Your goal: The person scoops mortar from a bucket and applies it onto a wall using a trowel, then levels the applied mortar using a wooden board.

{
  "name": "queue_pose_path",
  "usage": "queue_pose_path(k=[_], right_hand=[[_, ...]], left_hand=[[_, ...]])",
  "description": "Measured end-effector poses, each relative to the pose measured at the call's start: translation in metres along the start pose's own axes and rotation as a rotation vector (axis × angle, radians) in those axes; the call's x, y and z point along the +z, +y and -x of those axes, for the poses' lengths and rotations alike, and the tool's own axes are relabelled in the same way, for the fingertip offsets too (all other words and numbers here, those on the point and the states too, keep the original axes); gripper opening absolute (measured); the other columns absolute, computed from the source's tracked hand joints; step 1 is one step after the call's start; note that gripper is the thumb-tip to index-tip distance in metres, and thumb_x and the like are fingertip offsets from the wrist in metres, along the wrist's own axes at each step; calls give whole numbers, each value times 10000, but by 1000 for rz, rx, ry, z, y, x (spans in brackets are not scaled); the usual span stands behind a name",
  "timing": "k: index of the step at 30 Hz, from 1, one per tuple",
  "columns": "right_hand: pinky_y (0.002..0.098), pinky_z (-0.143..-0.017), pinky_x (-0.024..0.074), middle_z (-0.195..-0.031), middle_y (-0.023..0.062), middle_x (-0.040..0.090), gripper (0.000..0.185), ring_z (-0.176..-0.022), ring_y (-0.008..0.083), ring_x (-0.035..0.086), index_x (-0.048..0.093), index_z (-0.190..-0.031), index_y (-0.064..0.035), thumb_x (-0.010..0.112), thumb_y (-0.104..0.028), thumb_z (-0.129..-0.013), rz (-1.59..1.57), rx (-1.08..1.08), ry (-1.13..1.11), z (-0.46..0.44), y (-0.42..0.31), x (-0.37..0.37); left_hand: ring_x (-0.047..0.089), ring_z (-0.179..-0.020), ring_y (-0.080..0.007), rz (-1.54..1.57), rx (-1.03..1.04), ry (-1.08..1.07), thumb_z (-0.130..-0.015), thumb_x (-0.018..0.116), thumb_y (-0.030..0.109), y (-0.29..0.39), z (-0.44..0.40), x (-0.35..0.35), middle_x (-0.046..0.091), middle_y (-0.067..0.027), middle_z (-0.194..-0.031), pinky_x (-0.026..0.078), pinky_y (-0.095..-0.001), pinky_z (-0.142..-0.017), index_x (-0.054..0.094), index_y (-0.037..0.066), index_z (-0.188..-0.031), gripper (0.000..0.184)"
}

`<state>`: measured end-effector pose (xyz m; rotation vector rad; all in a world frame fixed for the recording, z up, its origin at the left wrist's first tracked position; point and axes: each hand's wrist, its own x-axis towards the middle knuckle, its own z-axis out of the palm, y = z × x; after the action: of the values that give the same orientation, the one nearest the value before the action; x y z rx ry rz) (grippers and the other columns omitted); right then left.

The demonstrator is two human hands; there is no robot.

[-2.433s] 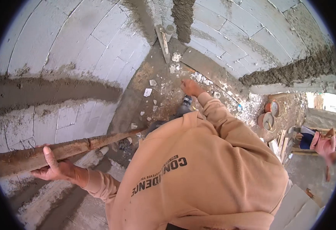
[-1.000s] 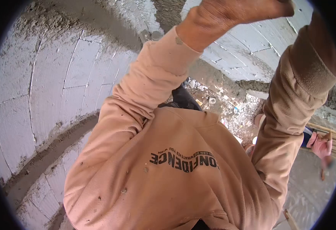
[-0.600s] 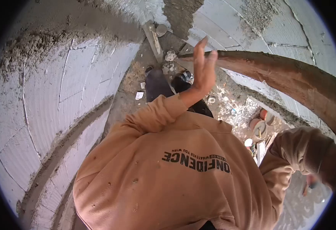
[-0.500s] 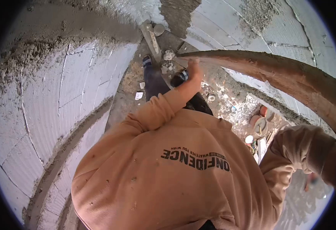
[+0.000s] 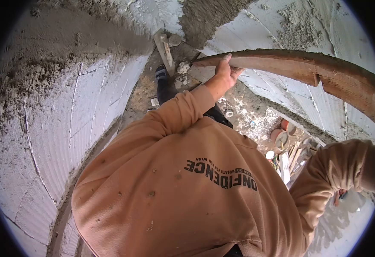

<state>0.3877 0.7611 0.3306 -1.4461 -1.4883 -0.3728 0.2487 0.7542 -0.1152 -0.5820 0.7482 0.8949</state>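
A long wooden board (image 5: 281,64), its upper edge caked with mortar, runs from the corner of the walls to the right edge of the view, bowed by the lens. My left hand (image 5: 225,77) is closed on it near its far end, with the thumb against the face and fingers at the lower edge. My right sleeve (image 5: 346,165) reaches to the dark right rim of the view, and the right hand is out of sight. Wet grey mortar (image 5: 209,19) covers part of the white block wall (image 5: 256,32) behind the board.
On the left stands another white block wall (image 5: 50,115) with rough mortar along its top. A wooden plank (image 5: 165,53) leans in the corner beside a mortar lump (image 5: 184,67). Buckets (image 5: 279,138) and wood scraps (image 5: 296,154) lie on the littered floor at right.
My left hand has shifted slightly right along the board, with its thumb now showing against it. The board's right part sits higher in view, and a notch in its lower edge shows.
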Motion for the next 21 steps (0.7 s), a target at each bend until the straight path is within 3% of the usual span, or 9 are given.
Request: queue_pose_path(k=[8, 21], right_hand=[[353, -1022, 372, -1329, 150, 447, 838, -1204, 234, 449, 311, -1432, 56, 777, -123, -757, 22, 9, 19, -14, -4, 18], [366, -1082, 344, -1399, 170, 410, 965, -1283, 257, 412, 251, -1483, 63, 812, -120, -719, 54, 20, 49, -35, -4, 47]], left_hand=[[503, -1317, -380, 33, 18, 15, -1057, 522, 248, 49, -20, 38, 472, -207, -1421, 461, -576, -1104, 447, 42, -1396, 404], [487, -1321, -407, 13, -60, 52, -1028, 578, 265, 72, -65, 48, 468, -218, -1413, 448, -626, -1089, 450, 43, -1393, 446]])
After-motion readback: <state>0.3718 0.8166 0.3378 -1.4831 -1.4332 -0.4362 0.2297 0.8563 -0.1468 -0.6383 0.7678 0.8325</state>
